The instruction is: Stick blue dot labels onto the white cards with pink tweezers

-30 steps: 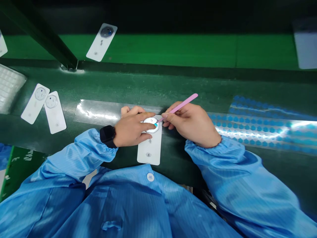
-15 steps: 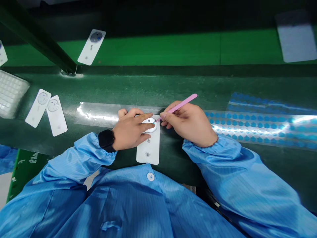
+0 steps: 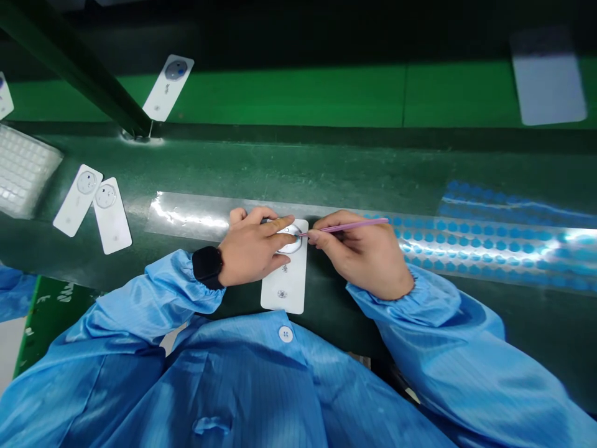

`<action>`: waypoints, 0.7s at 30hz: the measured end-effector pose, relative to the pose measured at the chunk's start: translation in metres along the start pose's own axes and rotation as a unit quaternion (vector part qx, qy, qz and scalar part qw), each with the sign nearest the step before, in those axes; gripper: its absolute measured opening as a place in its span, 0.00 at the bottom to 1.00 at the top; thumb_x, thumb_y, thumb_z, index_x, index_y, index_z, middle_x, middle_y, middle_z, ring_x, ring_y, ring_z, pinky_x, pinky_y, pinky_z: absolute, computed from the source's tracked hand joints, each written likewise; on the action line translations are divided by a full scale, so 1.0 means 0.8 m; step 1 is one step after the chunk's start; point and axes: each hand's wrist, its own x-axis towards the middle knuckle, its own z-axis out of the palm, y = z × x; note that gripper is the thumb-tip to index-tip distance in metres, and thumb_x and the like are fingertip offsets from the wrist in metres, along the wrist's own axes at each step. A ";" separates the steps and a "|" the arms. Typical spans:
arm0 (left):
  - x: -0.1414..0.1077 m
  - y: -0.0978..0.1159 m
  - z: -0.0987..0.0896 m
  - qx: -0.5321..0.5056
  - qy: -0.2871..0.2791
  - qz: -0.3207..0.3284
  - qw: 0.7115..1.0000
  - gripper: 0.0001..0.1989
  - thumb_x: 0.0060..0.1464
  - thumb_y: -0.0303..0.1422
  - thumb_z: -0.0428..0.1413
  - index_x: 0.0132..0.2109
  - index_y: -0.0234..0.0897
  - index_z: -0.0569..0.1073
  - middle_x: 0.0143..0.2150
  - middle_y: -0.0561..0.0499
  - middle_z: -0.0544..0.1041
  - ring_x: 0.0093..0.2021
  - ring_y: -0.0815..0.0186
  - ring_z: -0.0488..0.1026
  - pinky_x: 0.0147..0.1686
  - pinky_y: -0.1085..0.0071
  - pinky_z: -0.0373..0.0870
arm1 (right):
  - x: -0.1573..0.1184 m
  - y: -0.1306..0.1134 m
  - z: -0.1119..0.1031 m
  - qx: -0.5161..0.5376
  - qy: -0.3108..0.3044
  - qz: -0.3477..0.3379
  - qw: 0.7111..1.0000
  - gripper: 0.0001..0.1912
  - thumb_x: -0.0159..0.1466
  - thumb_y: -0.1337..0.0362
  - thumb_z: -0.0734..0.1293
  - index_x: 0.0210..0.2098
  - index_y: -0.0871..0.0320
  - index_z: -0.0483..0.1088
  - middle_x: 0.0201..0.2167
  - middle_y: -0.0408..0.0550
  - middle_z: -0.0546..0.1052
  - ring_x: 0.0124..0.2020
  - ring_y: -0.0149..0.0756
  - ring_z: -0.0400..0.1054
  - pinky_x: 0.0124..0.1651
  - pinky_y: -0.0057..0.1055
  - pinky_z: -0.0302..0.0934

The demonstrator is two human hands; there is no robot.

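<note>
My left hand (image 3: 249, 246), with a black watch (image 3: 208, 267) on its wrist, presses its fingers on a round white part (image 3: 291, 241) lying on a white rectangular card (image 3: 284, 289). The fingers cover much of that round part. My right hand (image 3: 359, 252) grips slim pink tweezers (image 3: 354, 225), and their fine tips reach the round part's right side. What lies at the tips is too small to tell.
A transparent film strip with rows of blue dots (image 3: 480, 246) stretches right, and another film (image 3: 186, 218) lies left. Two white cards (image 3: 77, 200) and a white tray (image 3: 23, 171) sit at left on the green bench. Blue sleeves fill the foreground.
The pink tweezers have swung from a steep slant to nearly level, with their tips still at the round part. Both hands sit slightly lower in the view.
</note>
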 end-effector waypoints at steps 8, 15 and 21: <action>0.002 0.000 0.000 -0.011 -0.001 -0.002 1.000 0.14 0.59 0.40 0.57 0.51 0.42 0.76 0.63 0.46 0.69 0.57 0.50 0.62 0.45 0.53 0.52 | -0.006 0.001 0.003 -0.043 -0.003 -0.016 0.999 0.12 0.65 0.55 0.64 0.28 0.52 0.71 0.27 0.48 0.77 0.29 0.42 0.72 0.34 0.35 0.65; 0.003 0.000 0.001 -0.018 0.002 -0.007 1.000 0.13 0.58 0.40 0.59 0.48 0.42 0.77 0.62 0.47 0.70 0.57 0.51 0.63 0.45 0.53 0.53 | -0.006 -0.001 0.004 -0.021 0.007 -0.025 0.999 0.10 0.64 0.58 0.66 0.28 0.52 0.71 0.26 0.47 0.77 0.28 0.41 0.72 0.33 0.34 0.64; 0.004 -0.001 0.001 -0.035 0.006 -0.020 0.999 0.13 0.56 0.39 0.61 0.47 0.40 0.76 0.62 0.48 0.71 0.58 0.51 0.63 0.46 0.53 0.52 | -0.005 -0.001 0.006 -0.034 0.007 -0.023 0.999 0.09 0.64 0.59 0.65 0.28 0.52 0.71 0.26 0.46 0.77 0.28 0.41 0.72 0.32 0.34 0.63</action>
